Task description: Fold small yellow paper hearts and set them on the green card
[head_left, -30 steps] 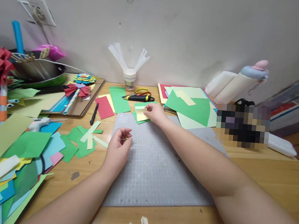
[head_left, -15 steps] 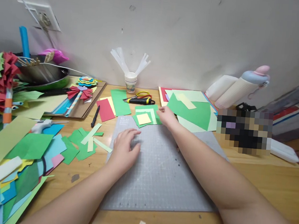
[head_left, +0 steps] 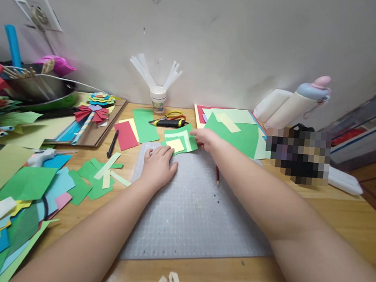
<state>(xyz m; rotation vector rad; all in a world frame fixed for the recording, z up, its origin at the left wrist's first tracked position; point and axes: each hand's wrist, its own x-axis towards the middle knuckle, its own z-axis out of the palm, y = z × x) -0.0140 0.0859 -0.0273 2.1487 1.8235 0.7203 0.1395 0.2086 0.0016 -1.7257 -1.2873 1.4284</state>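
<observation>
Paper squares [head_left: 176, 145], layered green and yellow, lie at cutting mat [head_left: 195, 212]'s far edge. Left hand [head_left: 159, 167] spread, grasping nothing visible; right hand [head_left: 204, 139] at squares' right edge, grip unclear. Judged light, flexible, crease-prone; pinch edges.

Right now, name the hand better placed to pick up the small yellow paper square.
Probably the left hand: its fingertips lie at the near edge of the small yellow paper square. The right hand is farther off, by the right edge of the green paper beneath it.
</observation>
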